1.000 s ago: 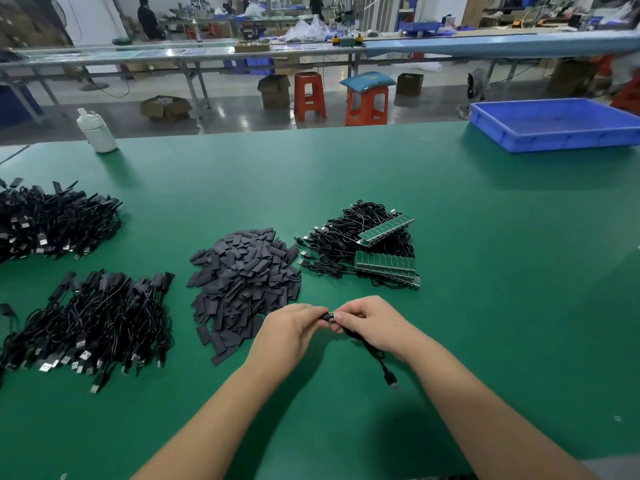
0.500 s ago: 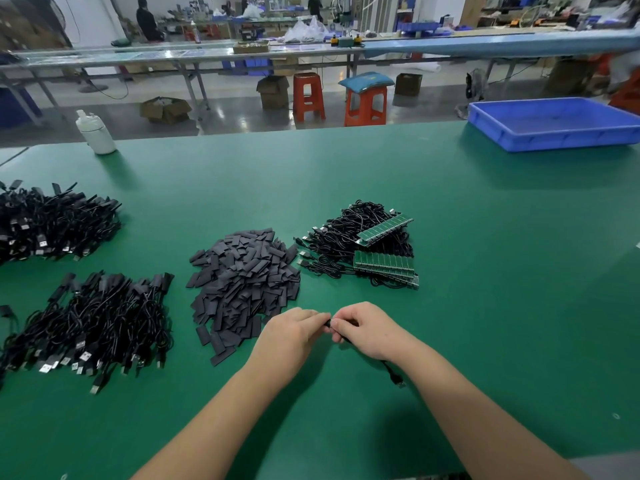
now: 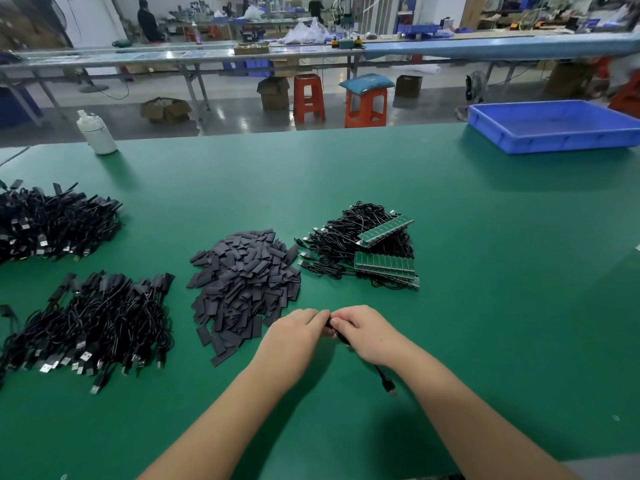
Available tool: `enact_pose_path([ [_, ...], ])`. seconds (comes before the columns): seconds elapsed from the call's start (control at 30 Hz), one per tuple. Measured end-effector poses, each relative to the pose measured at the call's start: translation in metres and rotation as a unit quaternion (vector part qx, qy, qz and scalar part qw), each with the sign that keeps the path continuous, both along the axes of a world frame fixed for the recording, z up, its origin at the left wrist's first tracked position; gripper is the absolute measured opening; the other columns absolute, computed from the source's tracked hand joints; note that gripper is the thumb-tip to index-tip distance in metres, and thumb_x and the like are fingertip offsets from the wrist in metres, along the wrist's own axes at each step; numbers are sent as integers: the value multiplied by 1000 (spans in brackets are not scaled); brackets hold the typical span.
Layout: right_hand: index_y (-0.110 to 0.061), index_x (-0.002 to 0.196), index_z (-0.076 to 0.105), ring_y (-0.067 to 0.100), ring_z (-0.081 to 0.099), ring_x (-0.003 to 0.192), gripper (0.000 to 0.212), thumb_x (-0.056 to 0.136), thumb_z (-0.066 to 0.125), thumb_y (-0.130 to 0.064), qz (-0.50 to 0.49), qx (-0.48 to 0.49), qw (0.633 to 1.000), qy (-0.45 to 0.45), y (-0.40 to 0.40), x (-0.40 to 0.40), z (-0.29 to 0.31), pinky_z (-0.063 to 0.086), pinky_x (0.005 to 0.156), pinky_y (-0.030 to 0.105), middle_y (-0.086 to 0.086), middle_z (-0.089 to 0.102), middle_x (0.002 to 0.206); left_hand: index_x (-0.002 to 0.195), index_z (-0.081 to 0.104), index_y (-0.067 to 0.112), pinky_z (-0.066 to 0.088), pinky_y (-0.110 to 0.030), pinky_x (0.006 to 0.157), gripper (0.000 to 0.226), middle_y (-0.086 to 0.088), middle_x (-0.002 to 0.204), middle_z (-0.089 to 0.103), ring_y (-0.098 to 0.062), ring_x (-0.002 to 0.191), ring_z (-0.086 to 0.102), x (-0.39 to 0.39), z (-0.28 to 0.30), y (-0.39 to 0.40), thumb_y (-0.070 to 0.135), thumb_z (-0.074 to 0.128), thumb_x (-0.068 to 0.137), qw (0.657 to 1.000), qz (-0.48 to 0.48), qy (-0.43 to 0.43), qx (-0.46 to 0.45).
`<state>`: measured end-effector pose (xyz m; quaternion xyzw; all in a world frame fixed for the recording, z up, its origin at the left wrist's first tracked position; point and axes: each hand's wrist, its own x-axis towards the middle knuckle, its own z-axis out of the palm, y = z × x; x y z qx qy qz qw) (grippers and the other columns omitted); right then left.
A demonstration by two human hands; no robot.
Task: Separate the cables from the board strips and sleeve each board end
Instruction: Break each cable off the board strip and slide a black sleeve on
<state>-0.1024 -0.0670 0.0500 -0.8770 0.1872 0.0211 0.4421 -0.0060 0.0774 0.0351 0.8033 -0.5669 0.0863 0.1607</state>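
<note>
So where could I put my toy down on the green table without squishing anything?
The widest bare mat lies right of the board strips, up to the blue tray. Another open stretch runs along the far edge between the white bottle and that tray. The left side is crowded: cable piles, the sleeve heap, then both hands.

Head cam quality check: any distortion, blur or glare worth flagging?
Head view: wide-angle bowing curves the green table edge and far benches; blue tray and right-edge background are smeared; floor shows light glare; both hands, left hand and right hand, are sharp, but the cable between them is mostly hidden.
</note>
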Motion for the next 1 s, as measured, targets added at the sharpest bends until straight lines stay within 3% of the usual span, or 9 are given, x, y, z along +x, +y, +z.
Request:
enact_pose_path([
  [0.17,-29,66,58,11,43,56,38,102,49,-25,-17,-2,1000,-5,2,1,0,37,58,30,-9,53,58,104,73,7,53,-24,53,59,-1,85,71,-20,67,66,-2,2,-2,6,91,48,998,-12,-57,-19],
  [0.23,-30,70,61,10,48,58,33,100,52,-23,-14,1,1000,-7,4,2,0,40,60,29,-11,59,63,111,71,3,57,-27,62,60,-7,99,72,-24,76,69,-2,0,-3,1,87,53,998,-17,-42,-36],
  [0.37,-21,85,68,-2,61,67,23,101,52,-17,-22,15,999,-32,8,2,1,42,63,14,-11,70,78,138,54,10,54,-36,87,54,-6,136,56,-24,109,63,-5,0,-4,0,64,86,988,37,124,-84],
  [0.43,-19,95,68,-4,63,69,21,102,49,-14,-48,65,995,-52,7,1,1,42,63,11,-8,72,79,138,54,16,51,-32,91,46,1,128,59,-14,104,62,-4,0,-6,10,63,92,968,80,194,-137],
  [0.57,-24,108,65,9,58,72,24,105,43,-14,-98,138,983,-77,4,-2,1,47,73,27,-8,66,71,128,61,24,53,-22,82,35,12,102,69,5,86,63,2,4,-10,21,65,93,896,165,368,-188],
  [0.7,-26,93,63,14,51,75,24,104,41,-24,-146,193,967,-78,4,1,4,41,78,32,-8,49,66,122,66,23,57,-39,81,26,11,83,74,-10,81,70,0,0,-13,24,62,96,851,166,469,-167],
  [0.77,-21,85,58,16,47,73,28,103,41,-34,-169,228,955,-84,4,5,6,39,77,31,-6,43,66,121,67,22,57,-38,82,25,8,85,75,-11,82,70,-5,-3,-15,25,61,97,855,149,473,-151],
  [0.9,-17,81,47,18,39,67,37,102,43,-48,-216,270,932,-106,2,10,9,38,76,31,-7,35,60,123,66,24,51,-14,79,26,12,91,73,3,84,67,-16,-10,-17,27,59,98,874,115,455,-124],
  [1.0,-18,79,44,18,36,66,35,102,43,-44,-238,295,918,-118,1,11,10,37,75,32,-8,33,57,124,64,27,50,-14,85,28,15,98,72,5,90,65,-24,-15,-18,30,59,97,883,110,442,-109],
])
